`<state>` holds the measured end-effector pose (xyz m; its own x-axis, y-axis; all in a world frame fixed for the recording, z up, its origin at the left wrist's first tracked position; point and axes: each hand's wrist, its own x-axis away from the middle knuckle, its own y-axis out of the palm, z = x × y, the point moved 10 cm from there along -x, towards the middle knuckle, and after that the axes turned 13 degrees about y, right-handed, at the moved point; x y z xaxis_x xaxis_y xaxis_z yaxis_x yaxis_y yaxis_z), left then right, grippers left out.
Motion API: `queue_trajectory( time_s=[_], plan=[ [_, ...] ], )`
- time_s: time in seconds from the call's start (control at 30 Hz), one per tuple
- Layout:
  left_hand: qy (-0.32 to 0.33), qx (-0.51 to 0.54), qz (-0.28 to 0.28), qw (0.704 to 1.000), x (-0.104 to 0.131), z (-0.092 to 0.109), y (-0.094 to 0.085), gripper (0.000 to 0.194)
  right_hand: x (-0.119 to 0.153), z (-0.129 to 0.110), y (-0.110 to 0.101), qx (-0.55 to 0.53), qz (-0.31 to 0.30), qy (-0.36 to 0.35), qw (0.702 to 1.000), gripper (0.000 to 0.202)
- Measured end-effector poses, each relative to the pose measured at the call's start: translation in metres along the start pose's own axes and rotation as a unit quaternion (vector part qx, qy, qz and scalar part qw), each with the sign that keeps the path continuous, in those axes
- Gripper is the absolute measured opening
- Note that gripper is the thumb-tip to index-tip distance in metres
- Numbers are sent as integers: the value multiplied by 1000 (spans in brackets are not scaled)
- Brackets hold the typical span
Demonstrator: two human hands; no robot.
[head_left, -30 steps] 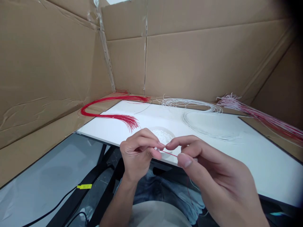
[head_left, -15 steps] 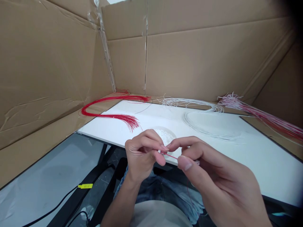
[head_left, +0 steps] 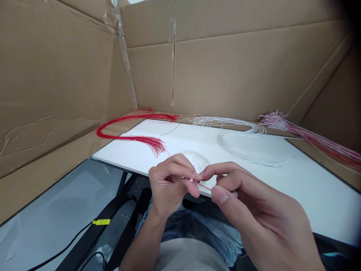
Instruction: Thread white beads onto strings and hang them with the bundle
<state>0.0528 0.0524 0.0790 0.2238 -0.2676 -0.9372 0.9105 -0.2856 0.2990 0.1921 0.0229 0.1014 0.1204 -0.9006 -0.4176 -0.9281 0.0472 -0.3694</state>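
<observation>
My left hand (head_left: 173,184) pinches a small white connector housing (head_left: 191,180) between thumb and fingertips. A thin red wire (head_left: 204,186) runs from that connector to my right hand (head_left: 254,210), whose thumb and fingers are closed on it. The right index fingertip touches the left fingertips. A small pale piece (head_left: 235,194) shows beside the right thumb; its kind is unclear. Below the right hand the red wire hangs in front of the lap. Behind the hands stands a shallow dish (head_left: 207,158) with many small white pieces, partly covered by the fingers.
A red wire bundle (head_left: 113,122) curves across the left of the white tabletop (head_left: 282,188). White wires (head_left: 228,122) lie at the back middle, and a mixed red-and-white bundle (head_left: 307,133) at the right. Cardboard walls (head_left: 225,67) enclose the table.
The white connector in my left fingertips has shifted very slightly to the right. Both hands otherwise keep their places and their pinch.
</observation>
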Motion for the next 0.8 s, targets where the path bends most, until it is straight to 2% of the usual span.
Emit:
queue_trajectory(
  time_s=[0.3, 0.8],
  plan=[
    [24, -49, -32, 998, -2, 8, 4, 23, 3, 0, -3, -4, -2, 1, 1000, 25],
    [15, -30, -20, 999, 1, 5, 2, 22, 1, -4, -1, -5, 0, -8, 1000, 24]
  ],
)
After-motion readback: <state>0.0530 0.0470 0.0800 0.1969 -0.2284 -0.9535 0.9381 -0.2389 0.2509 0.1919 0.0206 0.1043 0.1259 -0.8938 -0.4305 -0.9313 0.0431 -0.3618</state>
